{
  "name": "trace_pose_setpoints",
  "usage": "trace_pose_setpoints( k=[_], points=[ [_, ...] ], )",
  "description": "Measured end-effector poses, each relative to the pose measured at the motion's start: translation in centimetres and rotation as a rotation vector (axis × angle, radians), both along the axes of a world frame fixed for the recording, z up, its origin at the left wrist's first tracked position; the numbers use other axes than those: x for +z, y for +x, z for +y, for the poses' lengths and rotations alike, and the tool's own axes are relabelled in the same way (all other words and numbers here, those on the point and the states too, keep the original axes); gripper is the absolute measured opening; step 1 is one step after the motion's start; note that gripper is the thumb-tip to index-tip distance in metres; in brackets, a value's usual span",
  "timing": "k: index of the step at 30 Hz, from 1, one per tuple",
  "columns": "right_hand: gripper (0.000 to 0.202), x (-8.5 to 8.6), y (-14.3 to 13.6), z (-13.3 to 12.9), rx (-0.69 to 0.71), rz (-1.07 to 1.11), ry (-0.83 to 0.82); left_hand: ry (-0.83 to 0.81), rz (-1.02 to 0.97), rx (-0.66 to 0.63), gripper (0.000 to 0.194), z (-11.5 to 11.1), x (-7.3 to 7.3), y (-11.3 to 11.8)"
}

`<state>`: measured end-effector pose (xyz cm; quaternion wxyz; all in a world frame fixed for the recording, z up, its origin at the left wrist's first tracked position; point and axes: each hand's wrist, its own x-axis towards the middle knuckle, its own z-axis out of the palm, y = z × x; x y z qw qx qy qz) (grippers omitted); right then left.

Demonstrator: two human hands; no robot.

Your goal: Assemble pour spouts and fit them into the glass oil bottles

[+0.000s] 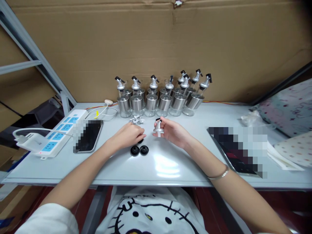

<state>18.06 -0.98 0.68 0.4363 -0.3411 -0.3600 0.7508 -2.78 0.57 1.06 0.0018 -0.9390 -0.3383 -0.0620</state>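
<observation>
My right hand [172, 131] pinches a silver pourer spout [159, 130] with a black flap, its white stem pointing down above the table. To its left, my left hand [133, 134] is low over the table with its fingers curled together. A black rubber stopper [140, 141] shows partly under those fingers; the hand hides the rest of it. Two more black stoppers, a left one [135, 150] and a right one [144, 149], lie side by side just nearer to me. Behind my left hand is a small pile of silver spout parts [136, 119].
Steel-and-glass bottles [151, 104] stand in rows at the back, the front ones topped with pourers. At left are a white power strip [62, 130] with a cable and a phone [91, 136]. A tablet [234, 149] lies at right, near a patterned bag [287, 104]. Cardboard [146, 42] backs the table.
</observation>
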Motion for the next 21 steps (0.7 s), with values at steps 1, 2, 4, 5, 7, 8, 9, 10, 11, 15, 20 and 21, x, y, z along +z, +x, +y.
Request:
trace_pose_setpoints(
  k=[1, 2, 4, 5, 7, 8, 9, 10, 11, 15, 20, 21],
  points=[
    [0.033, 0.0, 0.0, 0.0, 0.005, 0.003, 0.004, 0.015, -0.013, -0.013, 0.03, 0.1, -0.1, 0.0],
    [0.032, 0.0, 0.0, 0.0, 0.008, 0.008, 0.01, 0.032, -0.037, -0.021, 0.03, 0.1, -0.2, 0.1],
    [0.031, 0.0, 0.0, 0.0, 0.012, 0.019, 0.03, 0.064, -0.116, -0.017, 0.031, 0.1, -0.4, 0.3],
    [0.03, 0.0, 0.0, -0.1, 0.012, 0.024, 0.044, 0.077, -0.169, -0.008, 0.032, 0.0, -0.5, 0.4],
    [0.027, 0.1, -0.1, -0.2, 0.024, 0.038, 0.066, 0.087, -0.287, 0.019, 0.033, -0.2, -0.7, 0.7],
    [0.026, 0.1, -0.2, -0.3, 0.037, 0.042, 0.074, 0.083, -0.345, 0.031, 0.034, -0.4, -0.8, 0.9],
    [0.025, 0.2, -0.2, -0.4, 0.055, 0.042, 0.079, 0.074, -0.399, 0.039, 0.034, -0.7, -0.9, 1.1],
    [0.025, 0.2, -0.2, -0.5, 0.074, 0.039, 0.079, 0.063, -0.445, 0.044, 0.035, -0.9, -0.9, 1.3],
    [0.025, 0.3, -0.2, -0.5, 0.09, 0.037, 0.075, 0.05, -0.483, 0.047, 0.035, -1.1, -1.0, 1.5],
    [0.024, 0.5, -0.1, -0.7, 0.107, 0.065, 0.058, 0.01, -0.575, 0.075, 0.036, -1.7, -0.9, 1.9],
    [0.024, 0.7, -0.1, -0.9, 0.067, 0.107, 0.063, -0.028, -0.646, 0.101, 0.036, -1.8, -0.8, 1.9],
    [0.024, 0.8, -0.1, -0.9, 0.05, 0.116, 0.064, -0.041, -0.66, 0.101, 0.036, -1.8, -0.8, 1.9]
  ],
)
